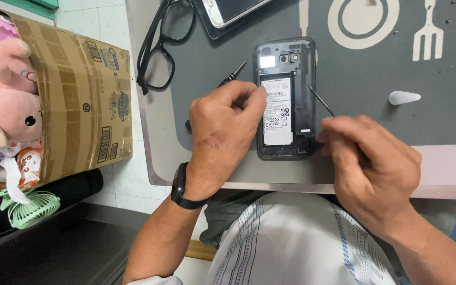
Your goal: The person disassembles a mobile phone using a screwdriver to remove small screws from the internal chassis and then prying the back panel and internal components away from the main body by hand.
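Both hands (225, 134) (370, 163) flank the opened phone (285, 100), touching its edges.

black wrist smartwatch (180, 186), striped white shirt (296, 243)

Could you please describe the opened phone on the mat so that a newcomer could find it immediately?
On the grey mat, look between the left hand and the right hand. There lies the opened phone, its back cover off and its battery showing; the other phone, at the top edge, lies screen-up.
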